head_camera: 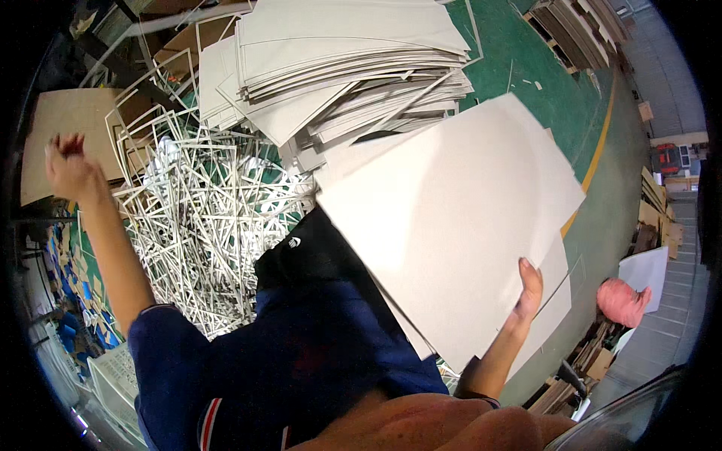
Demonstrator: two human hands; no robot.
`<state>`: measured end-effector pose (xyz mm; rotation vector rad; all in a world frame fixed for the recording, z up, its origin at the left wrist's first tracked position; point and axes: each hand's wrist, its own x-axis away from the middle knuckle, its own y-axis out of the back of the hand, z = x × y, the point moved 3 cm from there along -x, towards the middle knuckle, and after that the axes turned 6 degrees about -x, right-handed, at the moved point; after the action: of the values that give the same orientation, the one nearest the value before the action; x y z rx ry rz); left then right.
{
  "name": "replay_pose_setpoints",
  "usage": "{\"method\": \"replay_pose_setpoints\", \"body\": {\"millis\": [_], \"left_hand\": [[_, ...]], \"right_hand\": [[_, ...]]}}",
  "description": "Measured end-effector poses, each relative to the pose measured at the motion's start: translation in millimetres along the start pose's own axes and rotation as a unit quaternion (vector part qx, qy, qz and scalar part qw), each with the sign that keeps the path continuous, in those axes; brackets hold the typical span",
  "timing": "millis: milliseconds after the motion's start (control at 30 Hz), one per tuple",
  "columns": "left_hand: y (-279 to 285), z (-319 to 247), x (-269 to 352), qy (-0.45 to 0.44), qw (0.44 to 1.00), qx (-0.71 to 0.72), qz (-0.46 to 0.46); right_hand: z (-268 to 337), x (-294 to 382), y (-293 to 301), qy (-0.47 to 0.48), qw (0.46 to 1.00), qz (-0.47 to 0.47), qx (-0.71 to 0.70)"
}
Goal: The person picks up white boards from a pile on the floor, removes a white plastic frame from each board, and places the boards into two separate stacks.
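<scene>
My right hand grips the lower right edge of a large pale cardboard sheet, its thumb on top and its other fingers hidden under the sheet. The sheet lies slanted over more pale sheets in front of my body. At the far left, my left hand is raised and blurred, with its fingers apart; it is over or near a brown board, and whether it touches it I cannot tell. Between my arms and further left lies a large heap of thin cardboard strips and frames.
A tall uneven stack of pale sheets stands ahead. Stacked brown boards are at the upper right, beyond green floor with a yellow line. A person in a pink top is at the right. A white plastic crate is at the lower left.
</scene>
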<state>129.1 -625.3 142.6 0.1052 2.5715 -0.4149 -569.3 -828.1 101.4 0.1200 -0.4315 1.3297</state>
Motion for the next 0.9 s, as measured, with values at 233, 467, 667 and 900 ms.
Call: {"method": "replay_pose_setpoints", "body": {"millis": [233, 467, 667, 900], "left_hand": [[315.7, 202.1, 115.1, 0.365, 0.811, -0.445, -0.107], [400.9, 209.4, 325.0, 0.563, 0.514, -0.625, 0.167], [82.6, 234.7, 236.9, 0.279, 0.912, -0.236, 0.186], [-340.5, 38.8, 348.6, 0.456, 0.536, -0.088, 0.705]], "right_hand": [[6.5, 3.5, 41.5, 0.063, 0.99, 0.028, 0.122], [-67.6, -69.8, 91.4, -0.074, 0.978, 0.193, 0.04], [-78.7, -73.0, 94.6, -0.167, 0.98, 0.108, 0.009], [-34.3, -21.9, 37.4, -0.081, 0.991, 0.103, 0.001]]}}
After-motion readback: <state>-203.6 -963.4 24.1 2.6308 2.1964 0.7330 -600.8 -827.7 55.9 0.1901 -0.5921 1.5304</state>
